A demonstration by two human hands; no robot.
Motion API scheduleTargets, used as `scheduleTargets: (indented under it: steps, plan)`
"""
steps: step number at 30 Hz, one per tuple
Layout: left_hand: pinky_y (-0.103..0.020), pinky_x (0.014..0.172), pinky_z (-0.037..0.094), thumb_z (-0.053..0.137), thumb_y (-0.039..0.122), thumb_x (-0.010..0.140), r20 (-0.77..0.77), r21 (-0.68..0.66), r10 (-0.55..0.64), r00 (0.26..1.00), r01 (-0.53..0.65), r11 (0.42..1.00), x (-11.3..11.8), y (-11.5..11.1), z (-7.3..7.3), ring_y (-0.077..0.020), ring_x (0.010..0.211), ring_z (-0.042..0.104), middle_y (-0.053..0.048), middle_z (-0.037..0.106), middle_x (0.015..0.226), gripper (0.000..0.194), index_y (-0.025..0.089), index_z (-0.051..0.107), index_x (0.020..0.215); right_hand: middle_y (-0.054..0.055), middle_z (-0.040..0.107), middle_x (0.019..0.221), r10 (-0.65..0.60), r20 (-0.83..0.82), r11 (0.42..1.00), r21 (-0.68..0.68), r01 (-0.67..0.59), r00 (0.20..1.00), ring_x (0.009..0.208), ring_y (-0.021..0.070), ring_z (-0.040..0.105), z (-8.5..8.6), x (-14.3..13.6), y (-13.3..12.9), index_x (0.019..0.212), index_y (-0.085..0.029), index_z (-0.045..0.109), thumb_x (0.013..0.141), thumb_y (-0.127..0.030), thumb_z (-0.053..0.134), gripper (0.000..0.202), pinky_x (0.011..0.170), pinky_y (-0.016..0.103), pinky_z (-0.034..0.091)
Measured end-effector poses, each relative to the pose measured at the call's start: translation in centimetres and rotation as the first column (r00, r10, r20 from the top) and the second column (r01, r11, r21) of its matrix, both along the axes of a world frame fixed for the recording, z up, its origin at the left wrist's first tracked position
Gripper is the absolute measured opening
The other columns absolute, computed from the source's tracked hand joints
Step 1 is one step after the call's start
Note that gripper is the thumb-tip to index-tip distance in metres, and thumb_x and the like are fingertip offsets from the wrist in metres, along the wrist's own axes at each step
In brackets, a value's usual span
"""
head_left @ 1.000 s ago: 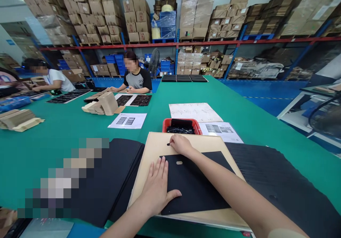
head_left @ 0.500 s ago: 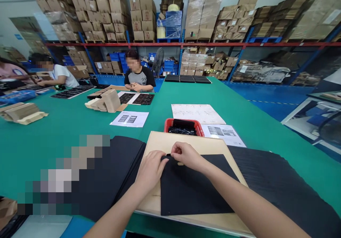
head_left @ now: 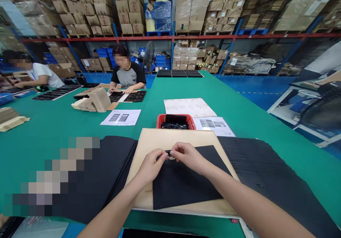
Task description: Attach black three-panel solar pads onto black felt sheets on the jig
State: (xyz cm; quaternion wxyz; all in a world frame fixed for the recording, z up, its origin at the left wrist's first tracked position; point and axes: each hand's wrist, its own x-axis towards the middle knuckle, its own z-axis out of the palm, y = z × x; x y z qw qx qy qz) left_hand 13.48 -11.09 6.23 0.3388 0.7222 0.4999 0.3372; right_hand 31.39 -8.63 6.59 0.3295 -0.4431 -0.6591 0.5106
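Observation:
A black sheet (head_left: pixel 189 184) lies slightly askew on a beige board (head_left: pixel 149 138). At its upper edge, a small black piece (head_left: pixel 168 153) shows between my two hands, close to a pale cut-out (head_left: pixel 172 158) in the sheet. My left hand (head_left: pixel 153 163) pinches the piece's left end between thumb and fingers. From the other side my right hand (head_left: pixel 188 156) is closed in a pinch at the right end. The fingertips nearly meet and cover most of the piece. I cannot tell whether it is joined to the sheet.
Behind the board stands a red basket (head_left: pixel 160 119) of small black parts. Black sheets are stacked at left (head_left: pixel 106 170) and right (head_left: pixel 261 174). Printed papers (head_left: pixel 121 117) and a white board (head_left: pixel 189 106) lie on the green table (head_left: pixel 213 89). A co-worker (head_left: pixel 128 73) sits across.
My left hand has gone from lying at the sheet's corner to pinching the small black piece. The sheet has turned slightly on the board. The view has shifted, and the co-worker's hands have moved apart.

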Motion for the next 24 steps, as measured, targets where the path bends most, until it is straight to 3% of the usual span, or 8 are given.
scheduleTargets:
  steps: [4,7,9,16,24]
  plan:
    - [-0.040,0.100,0.044,0.033,0.015,0.090,-0.308,0.131,-0.079,0.948,0.124,0.984,-1.0,0.2,-1.7,-0.0215,0.117,0.055,-0.007,0.064,0.122,0.039,0.021,0.060,0.118,-0.002,0.057,0.066,-0.149,0.171,0.985,0.115,0.130,0.974,0.057,0.0114,0.052,-0.3,1.1,0.6,0.074,-0.019,0.055,0.084,-0.024,0.054,0.012,0.053,0.023,0.041]
    - [-0.044,0.110,0.034,0.030,0.001,0.082,-0.547,0.116,-0.188,0.816,0.296,0.948,-2.0,-0.2,-3.3,-0.0197,0.133,0.038,-0.005,0.048,0.141,0.056,0.020,0.053,0.129,-0.001,0.060,0.066,-0.158,0.239,0.986,-0.022,0.168,0.958,0.051,0.0099,0.054,-0.4,2.0,0.8,0.073,-0.018,0.055,0.085,-0.019,0.052,0.012,0.047,0.020,0.040]
    - [-0.042,0.111,0.033,0.029,0.001,0.083,-0.626,0.096,-0.211,0.751,0.343,0.934,-2.4,-0.9,-4.1,-0.0187,0.136,0.033,-0.005,0.039,0.146,0.058,0.019,0.047,0.135,-0.001,0.060,0.063,-0.121,0.229,0.979,-0.133,0.155,0.966,0.046,0.0090,0.053,-0.6,2.1,0.6,0.072,-0.017,0.054,0.086,-0.017,0.051,0.015,0.040,0.019,0.038]
    - [-0.040,0.112,0.033,0.038,0.004,0.083,-0.725,0.111,-0.175,0.666,0.363,0.925,-2.0,-3.5,-4.9,-0.0232,0.137,0.030,-0.007,0.034,0.148,0.060,0.018,0.038,0.141,0.001,0.062,0.055,-0.041,0.139,0.882,-0.459,0.101,0.989,0.038,0.0067,0.050,-1.5,0.3,-0.2,0.061,-0.016,0.052,0.088,-0.014,0.047,0.027,0.030,0.014,0.033]
    - [-0.040,0.111,0.035,0.034,0.000,0.081,-0.738,0.097,-0.171,0.653,0.354,0.930,-1.8,-3.5,-4.5,-0.0239,0.136,0.032,-0.008,0.036,0.147,0.060,0.017,0.043,0.138,0.002,0.062,0.051,-0.018,0.155,0.853,-0.512,0.096,0.988,0.036,0.0072,0.051,-1.4,-0.4,0.0,0.056,-0.015,0.053,0.084,-0.010,0.052,0.029,0.028,0.013,0.031]
